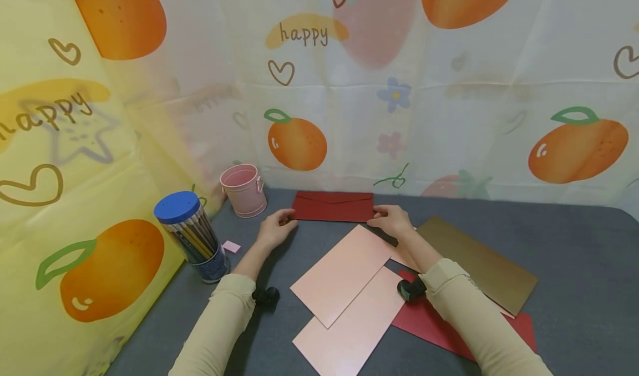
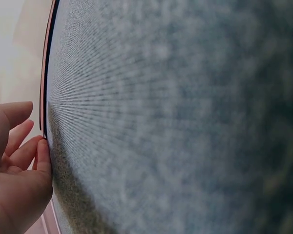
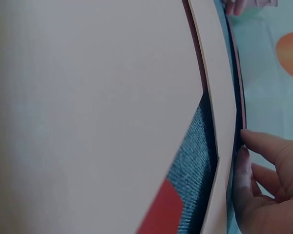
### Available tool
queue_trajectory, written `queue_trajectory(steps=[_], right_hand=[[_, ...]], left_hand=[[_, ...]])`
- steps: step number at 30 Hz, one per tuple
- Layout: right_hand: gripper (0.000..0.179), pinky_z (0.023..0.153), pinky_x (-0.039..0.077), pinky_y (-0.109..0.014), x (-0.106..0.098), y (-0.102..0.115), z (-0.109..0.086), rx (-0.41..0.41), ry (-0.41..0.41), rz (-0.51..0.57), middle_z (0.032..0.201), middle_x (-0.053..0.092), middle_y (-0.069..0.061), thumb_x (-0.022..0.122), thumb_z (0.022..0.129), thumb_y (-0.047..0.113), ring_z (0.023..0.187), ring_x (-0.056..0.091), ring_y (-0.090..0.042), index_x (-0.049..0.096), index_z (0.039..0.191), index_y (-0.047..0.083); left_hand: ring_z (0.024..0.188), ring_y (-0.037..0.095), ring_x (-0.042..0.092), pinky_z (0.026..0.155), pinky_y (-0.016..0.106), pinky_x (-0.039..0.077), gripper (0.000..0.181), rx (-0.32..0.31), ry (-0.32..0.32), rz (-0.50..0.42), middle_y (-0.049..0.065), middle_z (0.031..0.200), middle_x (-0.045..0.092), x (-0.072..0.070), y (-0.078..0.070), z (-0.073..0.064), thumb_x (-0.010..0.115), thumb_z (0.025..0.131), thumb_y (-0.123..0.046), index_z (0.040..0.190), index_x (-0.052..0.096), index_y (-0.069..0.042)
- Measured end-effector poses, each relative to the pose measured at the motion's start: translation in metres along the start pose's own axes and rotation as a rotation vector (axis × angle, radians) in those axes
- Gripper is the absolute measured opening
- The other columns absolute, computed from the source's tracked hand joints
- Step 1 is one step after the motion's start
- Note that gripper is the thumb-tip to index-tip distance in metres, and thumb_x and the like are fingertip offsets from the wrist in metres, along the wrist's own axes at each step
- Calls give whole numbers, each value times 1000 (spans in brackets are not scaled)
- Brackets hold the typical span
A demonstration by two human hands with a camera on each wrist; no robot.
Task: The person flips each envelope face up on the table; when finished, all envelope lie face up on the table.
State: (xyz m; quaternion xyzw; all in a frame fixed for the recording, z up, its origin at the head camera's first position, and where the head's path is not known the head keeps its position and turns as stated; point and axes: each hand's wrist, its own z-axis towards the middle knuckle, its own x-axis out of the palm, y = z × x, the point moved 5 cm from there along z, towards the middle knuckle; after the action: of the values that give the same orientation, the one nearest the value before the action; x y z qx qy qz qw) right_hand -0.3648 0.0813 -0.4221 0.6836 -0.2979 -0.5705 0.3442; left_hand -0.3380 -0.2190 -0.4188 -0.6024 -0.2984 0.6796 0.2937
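Note:
A dark red envelope (image 1: 332,207) lies lengthwise at the back of the table, its flap line showing along the top. My left hand (image 1: 275,229) pinches its left end, and my right hand (image 1: 394,220) pinches the right end. Seen edge-on in the left wrist view, the envelope (image 2: 43,73) meets the fingertips of the left hand (image 2: 19,170) at its lower corner. In the right wrist view the thumb and index finger of the right hand (image 3: 268,175) close on the edge of the envelope (image 3: 240,83).
Pale pink envelopes (image 1: 344,276) overlap in front of me. To the right lie a brown envelope (image 1: 479,265) and a larger red one (image 1: 449,331). A pink bucket (image 1: 244,193) and a blue-lidded jar of pencils (image 1: 194,237) stand at left, near a small pink slip (image 1: 231,247). A printed curtain (image 1: 449,87) hangs behind.

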Motion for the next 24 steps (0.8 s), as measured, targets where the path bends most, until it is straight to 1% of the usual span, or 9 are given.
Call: queue_trajectory(steps=[3,7,10,18,20,24], right_hand=[[55,98,42,-47,0,-1,0,8,-2,-4,109,63,-11,68,92,20,118,48,-34,51,140,1],[55,96,44,-46,1,-1,2,-4,-1,-23,109,63,-12,68,92,20,117,49,-34,51,140,1],[55,95,45,-45,1,-1,3,-21,1,-35,109,63,-12,67,92,20,116,50,-34,50,140,0],[55,93,45,-45,0,-1,3,-16,-10,-38,108,63,-12,68,91,19,112,51,-33,51,139,-1],[54,93,45,-45,0,0,2,-13,-13,-38,109,63,-13,68,91,19,112,52,-33,51,139,-1],[55,93,45,-45,-1,1,0,-12,-5,-38,111,63,-14,68,91,19,112,52,-34,51,139,-1]], left_hand=[[120,36,54,101,47,41,40,30,5,44,21,128,60,1,-3,-1,64,93,-14,130,59,0],[120,37,53,102,49,41,41,43,24,80,22,128,59,2,-5,-3,64,93,-14,131,58,0],[122,37,52,103,49,39,42,33,37,77,22,130,58,2,-3,-2,65,93,-15,132,58,-1],[129,36,47,107,47,37,44,-25,56,3,21,136,54,3,4,1,65,93,-13,135,55,-2],[129,36,47,107,47,36,45,-30,60,1,21,136,54,3,5,1,65,93,-13,136,55,-3],[128,37,47,107,48,36,47,-15,77,33,22,136,54,2,3,0,64,93,-14,137,53,-2]])
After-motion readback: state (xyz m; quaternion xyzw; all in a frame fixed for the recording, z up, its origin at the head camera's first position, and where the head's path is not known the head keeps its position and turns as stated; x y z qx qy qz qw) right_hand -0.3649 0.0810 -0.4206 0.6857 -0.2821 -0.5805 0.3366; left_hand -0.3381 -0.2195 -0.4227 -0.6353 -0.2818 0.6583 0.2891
